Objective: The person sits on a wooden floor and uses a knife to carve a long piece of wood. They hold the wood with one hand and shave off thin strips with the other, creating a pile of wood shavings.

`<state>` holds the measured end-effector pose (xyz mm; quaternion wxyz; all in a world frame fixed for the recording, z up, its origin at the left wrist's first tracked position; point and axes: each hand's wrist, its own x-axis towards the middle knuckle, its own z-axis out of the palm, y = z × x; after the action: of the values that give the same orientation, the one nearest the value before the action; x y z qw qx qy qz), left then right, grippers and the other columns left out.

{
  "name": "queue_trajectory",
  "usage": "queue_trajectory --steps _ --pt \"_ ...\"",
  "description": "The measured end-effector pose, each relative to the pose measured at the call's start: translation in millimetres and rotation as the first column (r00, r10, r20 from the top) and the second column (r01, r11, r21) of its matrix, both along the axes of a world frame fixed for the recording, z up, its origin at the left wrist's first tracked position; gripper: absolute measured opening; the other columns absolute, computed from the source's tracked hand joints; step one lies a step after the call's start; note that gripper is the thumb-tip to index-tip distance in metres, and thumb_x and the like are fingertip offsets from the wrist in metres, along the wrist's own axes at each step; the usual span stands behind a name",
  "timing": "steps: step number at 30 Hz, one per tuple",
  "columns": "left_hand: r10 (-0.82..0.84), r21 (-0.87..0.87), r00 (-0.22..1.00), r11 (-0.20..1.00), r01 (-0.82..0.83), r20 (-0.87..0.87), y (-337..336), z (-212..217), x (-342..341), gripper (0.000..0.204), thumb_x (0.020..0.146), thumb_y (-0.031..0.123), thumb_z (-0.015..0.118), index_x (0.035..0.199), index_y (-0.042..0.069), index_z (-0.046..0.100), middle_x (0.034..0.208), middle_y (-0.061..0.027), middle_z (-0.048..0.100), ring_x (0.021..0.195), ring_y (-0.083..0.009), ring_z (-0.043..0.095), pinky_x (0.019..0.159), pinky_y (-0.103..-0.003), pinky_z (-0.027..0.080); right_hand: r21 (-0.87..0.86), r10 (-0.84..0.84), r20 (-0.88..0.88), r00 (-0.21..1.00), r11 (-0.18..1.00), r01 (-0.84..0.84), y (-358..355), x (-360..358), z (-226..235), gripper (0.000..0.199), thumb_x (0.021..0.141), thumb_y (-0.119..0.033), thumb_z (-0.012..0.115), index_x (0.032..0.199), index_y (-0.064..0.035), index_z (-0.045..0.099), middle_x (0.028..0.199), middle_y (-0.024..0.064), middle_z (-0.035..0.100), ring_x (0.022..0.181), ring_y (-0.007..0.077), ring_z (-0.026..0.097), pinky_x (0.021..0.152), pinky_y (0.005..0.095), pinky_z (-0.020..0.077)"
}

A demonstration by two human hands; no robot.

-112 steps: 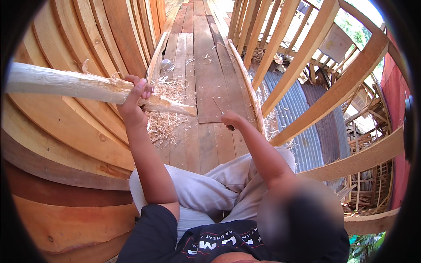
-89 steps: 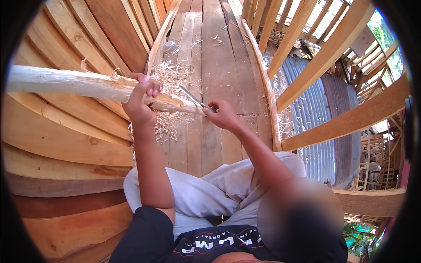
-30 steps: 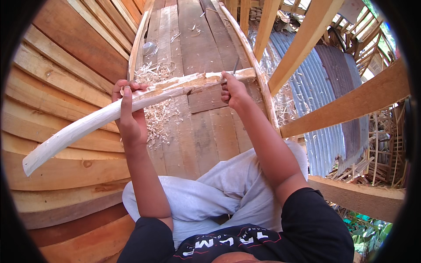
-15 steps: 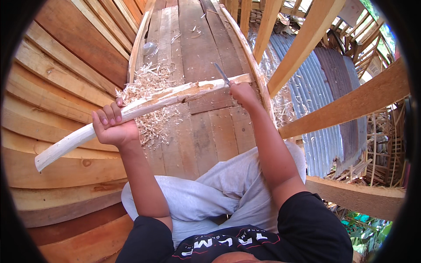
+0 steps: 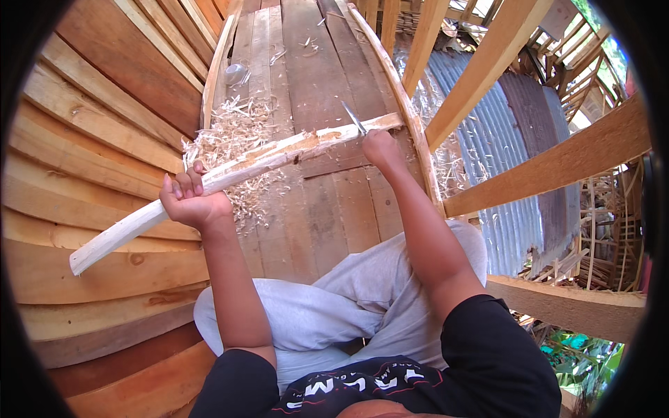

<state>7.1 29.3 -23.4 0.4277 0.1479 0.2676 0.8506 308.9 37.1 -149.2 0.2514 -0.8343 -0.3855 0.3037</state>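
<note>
Gripping a pale stick (image 5: 237, 167) in the left hand (image 5: 191, 205), right hand (image 5: 380, 146) clutching a knife (image 5: 354, 117) over shavings (image 5: 233, 139).

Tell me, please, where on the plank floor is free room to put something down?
Bare boards lie beyond the stick, and nearer, between the shavings and the curved rail. It is crowded with shavings by the left hand.

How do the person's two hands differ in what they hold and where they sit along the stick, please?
The left hand wraps the pale wooden stick near its lower, nearer end, fingers curled round it; the right hand sits by the far end and grips a thin blade that points up and away. The left hand hangs over the wood shavings; the right is above bare floor planks. Both hands are closed.
</note>
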Motion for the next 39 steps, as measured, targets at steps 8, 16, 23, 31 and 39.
queue_trajectory --steps 8,16,23,31,39 --pt "0.037 -0.056 0.999 0.998 -0.036 0.008 -6.8 7.8 1.9 0.029 0.086 0.013 0.041 0.064 0.018 0.023 0.052 0.0019 0.018 0.048 -0.0123 0.020 0.071 -0.034 0.042 0.007 0.068 0.031 0.997 0.998 -0.068 -21.3 -30.1 43.7 0.056 0.094 -0.039 0.030 0.103 0.0038 0.066 0.109 0.0311 0.061 0.108 0.0467 0.056 0.095 0.0509 0.0434" --pt "0.042 -0.066 0.999 0.997 -0.042 -0.010 -8.2 10.5 5.4 0.028 0.086 0.017 0.042 0.064 0.019 0.025 0.051 0.0029 0.020 0.047 -0.0115 0.020 0.072 -0.034 0.041 -0.030 0.009 0.115 0.993 1.000 -0.006 -11.3 -15.3 36.9 0.054 0.094 -0.038 0.032 0.100 0.0036 0.067 0.107 0.0291 0.063 0.103 0.0449 0.060 0.092 0.0504 0.0455" --pt "-0.001 -0.024 1.000 1.000 0.000 -0.031 -9.4 10.3 1.9 0.030 0.084 0.014 0.044 0.063 0.019 0.024 0.052 0.0014 0.020 0.048 -0.0122 0.022 0.073 -0.034 0.042 -0.031 0.105 0.149 0.983 0.994 -0.101 -7.5 -40.8 28.2 0.059 0.097 -0.039 0.026 0.099 0.0040 0.067 0.105 0.0284 0.064 0.103 0.0447 0.060 0.093 0.0517 0.0442" --pt "-0.415 0.340 0.891 0.824 0.454 -0.184 -0.3 5.1 -14.3 0.017 0.084 0.018 0.049 0.070 0.014 0.039 0.072 -0.0012 0.040 0.075 -0.0163 0.043 0.097 -0.041 0.036 0.053 0.225 -0.130 0.966 0.974 -0.220 -16.7 7.2 38.3 0.036 0.097 -0.035 0.048 0.092 -0.0014 0.059 0.065 0.0050 0.053 0.053 0.0126 0.053 0.049 0.0303 0.0448" --pt "-0.353 0.300 0.912 0.865 0.403 -0.210 -5.5 13.1 -16.2 0.036 0.096 0.041 0.049 0.072 0.016 0.044 0.077 0.0015 0.042 0.080 -0.0149 0.043 0.077 -0.034 0.037 0.093 0.380 -0.105 0.919 0.924 -0.371 -39.8 10.0 32.0 0.039 0.093 -0.034 0.055 0.103 0.0035 0.058 0.091 0.0195 0.064 0.087 0.0273 0.064 0.078 0.0400 0.0505"
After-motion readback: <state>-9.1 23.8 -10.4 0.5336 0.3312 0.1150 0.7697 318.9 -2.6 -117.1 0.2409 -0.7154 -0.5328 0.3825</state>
